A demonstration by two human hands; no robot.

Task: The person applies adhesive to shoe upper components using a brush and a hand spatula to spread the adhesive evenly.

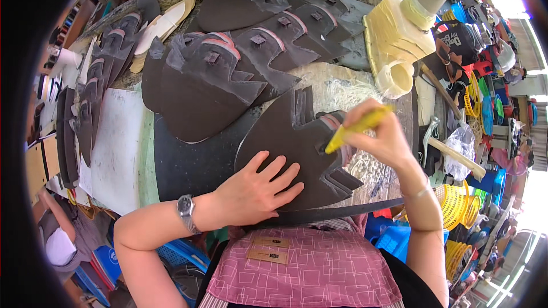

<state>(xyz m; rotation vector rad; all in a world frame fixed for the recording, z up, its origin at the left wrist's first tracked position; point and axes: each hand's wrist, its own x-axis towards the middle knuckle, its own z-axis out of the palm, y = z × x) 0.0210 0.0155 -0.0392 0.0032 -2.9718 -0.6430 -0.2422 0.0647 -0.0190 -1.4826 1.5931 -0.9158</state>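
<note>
A dark brown, flat cut piece (285, 142), shaped like a shoe upper with notched, layered edges, lies on the worktable right in front of me. My left hand (257, 188) rests palm down on its near left part, fingers spread. In my right hand (379, 134) is a yellow pen-like tool (359, 127) with a dark tip, its exact kind blurred by motion. The tip meets the piece beside a small dark patch and a reddish curved strip. Similar pieces (208, 91), with small square patches and pinkish strips, lie overlapped beyond it.
A glue-crusted cream bottle (398, 31) with a nozzle stands at the far right, an open spout (395, 78) below it. A hammer (456, 157) lies at the right edge. More dark pieces (117, 45) and a white sheet (117, 142) are on the left.
</note>
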